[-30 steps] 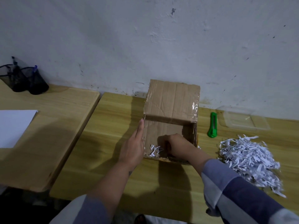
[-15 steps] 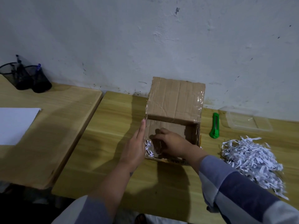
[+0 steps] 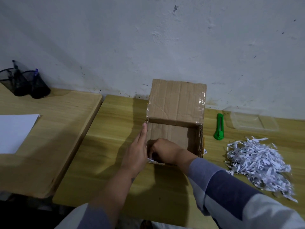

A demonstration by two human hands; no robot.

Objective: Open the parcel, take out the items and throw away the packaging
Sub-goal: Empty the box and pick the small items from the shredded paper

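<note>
An open cardboard box (image 3: 176,103) stands on the wooden table (image 3: 115,123), its lid flap raised against the wall. My left hand (image 3: 136,152) lies flat against the box's left outer wall, fingers straight. My right hand (image 3: 165,150) reaches down inside the box at its near left corner, fingers curled among white shredded paper (image 3: 151,160) there. What those fingers hold is hidden. A heap of shredded paper (image 3: 257,162) lies on the table to the right of the box.
A green utility knife (image 3: 219,127) lies right of the box, and a clear plastic tray (image 3: 250,119) sits behind the heap. On a second table to the left are a white sheet (image 3: 14,131) and two black mesh pen cups (image 3: 24,83).
My right hand has slid leftward inside the box to its near left corner, covering most of the shreds. My left hand has stayed against the box's side.
</note>
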